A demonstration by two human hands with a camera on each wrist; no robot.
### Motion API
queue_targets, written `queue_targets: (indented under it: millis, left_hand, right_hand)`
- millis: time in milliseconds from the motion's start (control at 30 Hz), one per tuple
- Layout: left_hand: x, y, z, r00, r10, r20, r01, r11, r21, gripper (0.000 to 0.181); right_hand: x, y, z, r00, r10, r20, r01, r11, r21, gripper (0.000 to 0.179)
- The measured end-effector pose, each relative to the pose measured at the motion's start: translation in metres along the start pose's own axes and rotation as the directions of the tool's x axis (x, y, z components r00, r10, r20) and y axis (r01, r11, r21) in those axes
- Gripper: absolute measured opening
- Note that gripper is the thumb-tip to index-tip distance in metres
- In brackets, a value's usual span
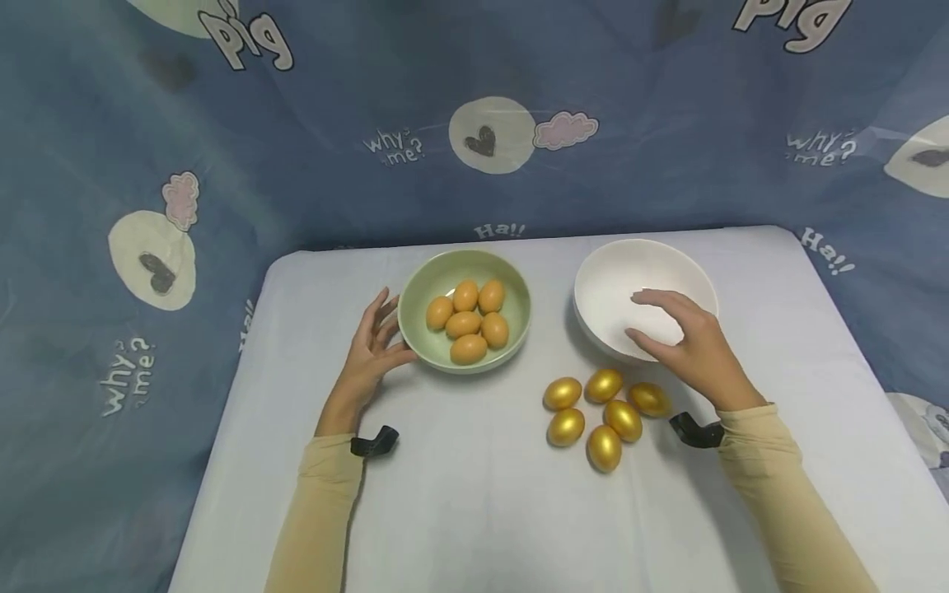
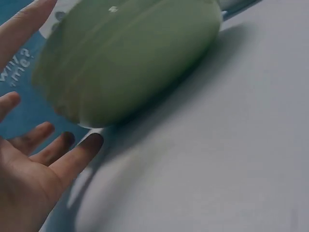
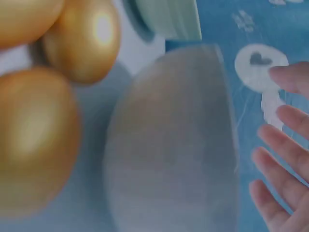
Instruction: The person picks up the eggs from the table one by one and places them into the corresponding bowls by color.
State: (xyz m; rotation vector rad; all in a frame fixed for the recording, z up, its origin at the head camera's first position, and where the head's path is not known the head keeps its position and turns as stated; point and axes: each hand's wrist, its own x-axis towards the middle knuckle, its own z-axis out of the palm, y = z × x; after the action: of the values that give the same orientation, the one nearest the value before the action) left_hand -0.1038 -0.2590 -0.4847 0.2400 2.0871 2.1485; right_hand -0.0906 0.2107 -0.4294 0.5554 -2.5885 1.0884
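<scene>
At the left side of the green bowl (image 1: 511,350), my left hand (image 1: 372,342) has its fingers spread, with thumb and fingertips right at the rim. Inside that bowl lie several orange-brown eggs (image 1: 463,324). In the left wrist view the green bowl's outer wall (image 2: 130,63) rises beside the fingers. My right hand (image 1: 689,342) hovers over the white bowl (image 1: 604,288), thumb and fingers apart and nothing between them. Several shiny golden eggs (image 1: 623,420) lie loose on the table in front of the white bowl; some loom large in the right wrist view.
Both bowls stand near the back edge of a table with a white cloth (image 1: 467,494). Behind and to the left hangs a blue printed curtain (image 1: 334,99). Each wrist wears a black strap piece (image 1: 374,442).
</scene>
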Motion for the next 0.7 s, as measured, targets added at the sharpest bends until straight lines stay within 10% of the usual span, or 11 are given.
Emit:
queue_targets:
  millis: [367,700]
  left_hand:
    - [-0.020,0.036,0.008,0.985,0.142,-0.102,-0.125,0.979,0.163,0.098]
    - [-0.040,0.036,0.031,0.900,0.428,-0.079,-0.407,0.893,0.193,0.084]
  right_hand:
    - [-0.025,0.050,-0.018,0.928,0.276,-0.252,-0.235,0.955,0.181,0.060]
    - [-0.042,0.090,-0.021,0.859,0.511,-0.041,-0.416,0.742,0.526,0.074]
